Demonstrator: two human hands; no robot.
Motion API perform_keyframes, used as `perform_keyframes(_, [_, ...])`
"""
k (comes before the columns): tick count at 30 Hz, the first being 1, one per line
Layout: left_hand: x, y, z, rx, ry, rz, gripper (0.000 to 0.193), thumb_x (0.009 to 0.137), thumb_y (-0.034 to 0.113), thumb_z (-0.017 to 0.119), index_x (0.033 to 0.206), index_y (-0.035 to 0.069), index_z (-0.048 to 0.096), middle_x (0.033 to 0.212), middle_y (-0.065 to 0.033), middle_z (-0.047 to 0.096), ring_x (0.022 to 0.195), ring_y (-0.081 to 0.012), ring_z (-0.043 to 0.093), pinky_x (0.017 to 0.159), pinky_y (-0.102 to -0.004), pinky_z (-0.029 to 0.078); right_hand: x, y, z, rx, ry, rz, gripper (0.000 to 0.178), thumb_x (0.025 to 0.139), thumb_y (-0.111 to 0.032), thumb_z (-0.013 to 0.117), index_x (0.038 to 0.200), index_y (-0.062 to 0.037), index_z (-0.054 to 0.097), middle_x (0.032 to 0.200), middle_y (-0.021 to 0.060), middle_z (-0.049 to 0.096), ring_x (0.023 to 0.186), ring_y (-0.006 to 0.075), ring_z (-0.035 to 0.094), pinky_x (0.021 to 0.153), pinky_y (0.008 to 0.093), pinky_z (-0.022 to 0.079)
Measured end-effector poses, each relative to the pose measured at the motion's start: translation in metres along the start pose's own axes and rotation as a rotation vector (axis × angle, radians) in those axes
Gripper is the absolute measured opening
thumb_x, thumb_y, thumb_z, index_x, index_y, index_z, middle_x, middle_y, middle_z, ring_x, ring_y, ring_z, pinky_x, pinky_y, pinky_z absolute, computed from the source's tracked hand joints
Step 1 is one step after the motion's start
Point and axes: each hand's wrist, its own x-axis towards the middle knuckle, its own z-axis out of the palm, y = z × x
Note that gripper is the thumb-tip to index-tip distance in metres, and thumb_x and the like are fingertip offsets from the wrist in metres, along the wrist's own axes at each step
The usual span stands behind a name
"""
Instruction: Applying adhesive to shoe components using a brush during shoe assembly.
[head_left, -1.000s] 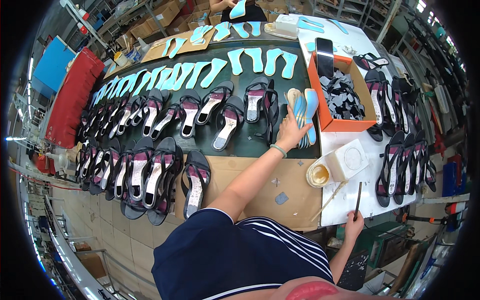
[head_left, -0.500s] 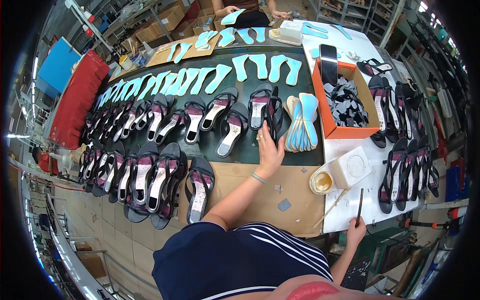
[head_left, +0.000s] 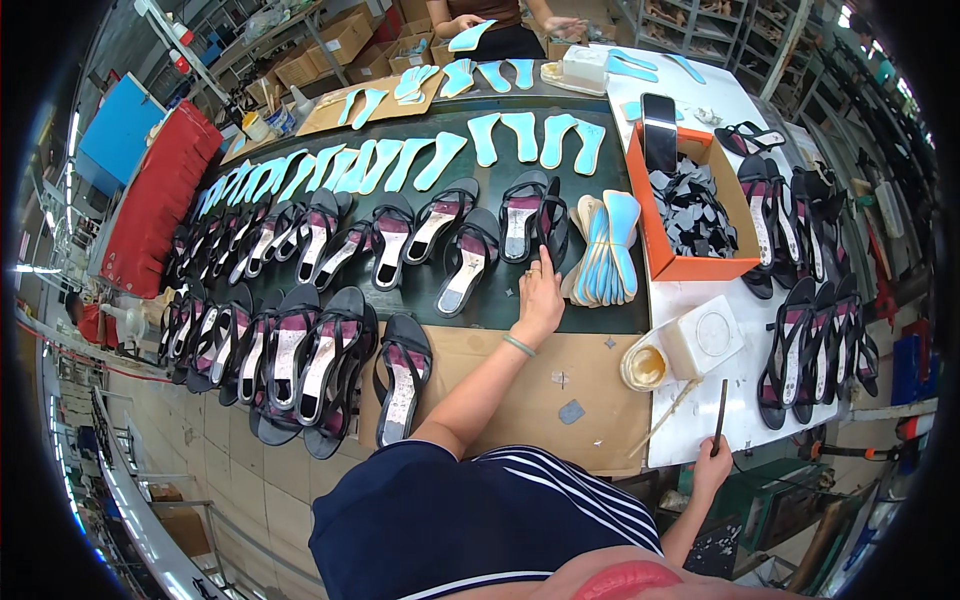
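My left hand (head_left: 541,305) is over the dark green board, its index finger stretched toward the lower end of a black strappy sandal (head_left: 551,215) standing on its side. Nothing shows in that hand; whether the fingertip touches the sandal I cannot tell. Beside it, another sandal (head_left: 518,222) lies with its pale insole up. To the right is a banded bundle of light blue insoles (head_left: 607,250). At the lower right, my right hand (head_left: 711,464) is closed around a thin dark stick (head_left: 721,410), held upright near the white table's edge.
Rows of sandals (head_left: 290,345) and blue insoles (head_left: 380,165) fill the left. An orange box (head_left: 700,267) of dark scraps holds a phone (head_left: 659,132) at its far corner. A glue cup (head_left: 643,366) adjoins a white container (head_left: 706,337). Across the table, a person (head_left: 500,30) holds an insole.
My left hand has drawn back slightly from the sandals, its index finger now stretched out. My right hand keeps the stick in nearly the same place. The person opposite has moved a hand.
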Motion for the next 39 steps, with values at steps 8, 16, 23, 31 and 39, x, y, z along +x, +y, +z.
perform_keyframes(8, [0.017,-0.008,0.004,-0.694,-0.060,-0.173,0.050,0.098,0.018,0.039,0.141,-0.006,0.030,0.130,-0.0293,0.049,0.116,-0.0349,0.052,0.097,-0.0345,0.038,-0.001,-0.002,-0.002,-0.010,0.013,-0.013,0.018,0.085,-0.013,0.053,0.074,0.0019,0.053,0.050,0.0125,0.048,0.039,0.0243,0.055,0.042,0.0370,0.041])
perform_keyframes(16, [0.028,0.003,-0.001,-1.206,-0.079,-0.249,0.048,0.100,0.015,0.038,0.141,-0.009,0.028,0.143,-0.0166,0.040,0.128,-0.0198,0.041,0.105,-0.0268,0.030,0.002,0.011,0.004,-0.043,0.034,-0.020,0.023,0.086,-0.016,0.053,0.071,0.0006,0.049,0.050,0.0135,0.047,0.041,0.0264,0.054,0.044,0.0387,0.040])
perform_keyframes(23, [0.034,0.002,-0.015,-1.364,-0.175,-0.377,0.046,0.100,0.014,0.039,0.141,-0.005,0.031,0.138,-0.0128,0.046,0.124,-0.0167,0.044,0.104,-0.0264,0.031,0.001,0.011,0.003,-0.070,0.028,-0.042,0.023,0.087,-0.016,0.053,0.071,0.0005,0.050,0.050,0.0127,0.049,0.041,0.0255,0.055,0.044,0.0378,0.040])
perform_keyframes(31, [0.051,-0.037,0.023,-1.392,-0.179,-0.435,0.040,0.099,0.013,0.037,0.135,-0.004,0.043,0.131,-0.0100,0.053,0.119,-0.0170,0.049,0.102,-0.0280,0.034,0.000,0.000,0.002,-0.045,0.025,-0.011,0.023,0.087,-0.017,0.052,0.072,0.0006,0.051,0.050,0.0130,0.049,0.041,0.0257,0.055,0.044,0.0378,0.040])
perform_keyframes(39, [0.031,0.008,-0.021,-0.411,-0.078,-0.270,0.049,0.098,0.020,0.039,0.137,-0.009,0.035,0.129,-0.0250,0.050,0.121,-0.0369,0.047,0.103,-0.0365,0.034,-0.002,-0.001,0.000,-0.048,0.026,0.004,0.023,0.086,-0.017,0.053,0.072,0.0010,0.050,0.051,0.0161,0.049,0.043,0.0293,0.054,0.047,0.0407,0.040])
